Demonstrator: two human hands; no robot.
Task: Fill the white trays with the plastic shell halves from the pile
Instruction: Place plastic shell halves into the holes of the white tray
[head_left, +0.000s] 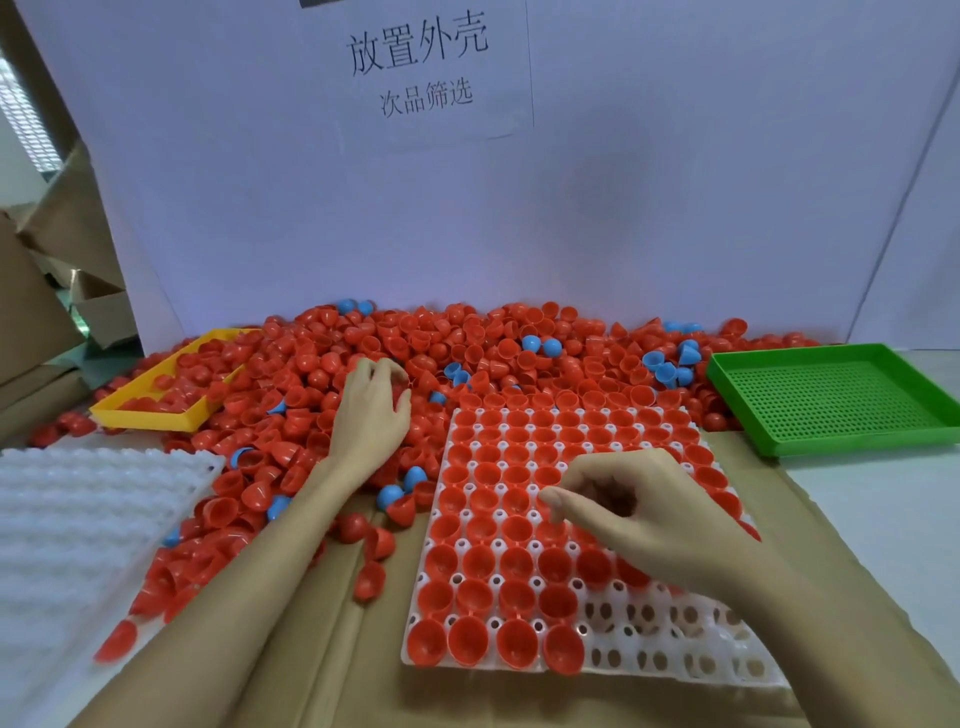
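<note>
A big pile of red shell halves (322, 358), with a few blue ones (667, 364) mixed in, covers the back of the table. A white tray (675, 660) in front of me has red halves in nearly all its cups. Only the near right cups are bare. My left hand (371, 410) lies palm down in the pile just left of the tray's far corner, its fingers curled round red halves. My right hand (634, 509) hovers over the middle of the tray with its fingers curled and thumb pointing left. I see nothing in it.
A stack of white trays (78, 509) with no shells lies at the left. A yellow tray (145, 415) sits half buried in the pile at the back left. A green perforated tray (831, 400) stands at the right. Cardboard covers the table, and a white board stands behind.
</note>
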